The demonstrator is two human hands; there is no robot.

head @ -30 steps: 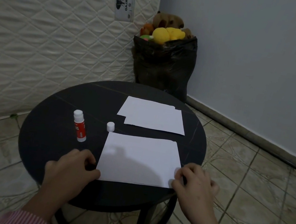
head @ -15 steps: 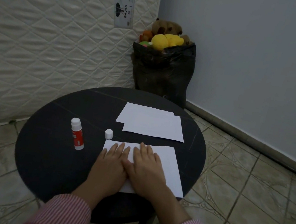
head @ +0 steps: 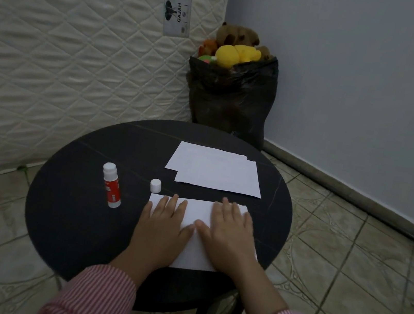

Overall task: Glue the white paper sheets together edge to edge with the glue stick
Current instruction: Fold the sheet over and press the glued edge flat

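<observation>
Both hands have spread apart since half a second ago, when they lay side by side at the middle of the near white paper sheet (head: 198, 211); a second ago they were curled at its left and right edges instead. Now the left hand (head: 164, 220) rests flat on the sheet's left part and the right hand (head: 229, 228) flat on its right part, fingers extended and splayed, palms down, gripping nothing, thumbs nearly meeting at the centre. That sheet lies at the lower middle of the frame on the round black table (head: 71, 203), its near edge close to the table rim. Two more overlapping white paper sheets (head: 216, 169) lie just beyond it, apart from it by a strip of bare table. At centre left, the red-and-white glue stick (head: 112, 185) lies on the table, with a small white cap (head: 155, 185) standing between it and the near sheet. The step in hand looks like smoothing or pressing the near sheet flat. To do it well, sweep outward from the centre with even pressure so no wrinkle is trapped, keep the far edge straight and parallel to the other sheets, and avoid sliding the paper off the rim.
</observation>
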